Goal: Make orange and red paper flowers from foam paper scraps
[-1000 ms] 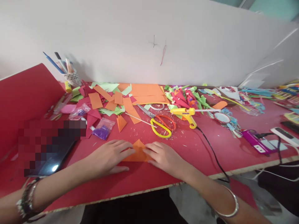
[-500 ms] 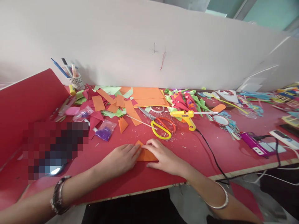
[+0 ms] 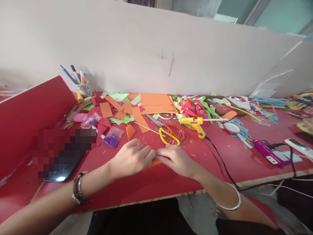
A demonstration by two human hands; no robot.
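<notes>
Between my hands is a piece of orange paper (image 3: 154, 164), mostly hidden behind my fingers. My left hand (image 3: 134, 159) is closed on its left side, with the fingers curled. From the other side, my right hand (image 3: 176, 160) pinches the paper, its fingertips meeting those of my left hand. A folded orange paper cone (image 3: 130, 132) stands on the red table (image 3: 117, 189) beyond my left hand. Scissors with yellow and red handles (image 3: 170, 135) lie just beyond my fingers, with a thin pale stick (image 3: 149, 128) across them.
A yellow glue gun (image 3: 194, 123) with a black cord lies to the right. Paper scraps (image 3: 106, 110) and a bag of purple material (image 3: 113, 137) spread at the back left. A phone (image 3: 68, 166) lies left, and a purple power strip (image 3: 270, 152) sits far right.
Both hands have gone from lying over the orange paper, fingers stretched, to curled fingers gripping it. The paper is now more covered and appears tilted up. The view has shifted slightly.
</notes>
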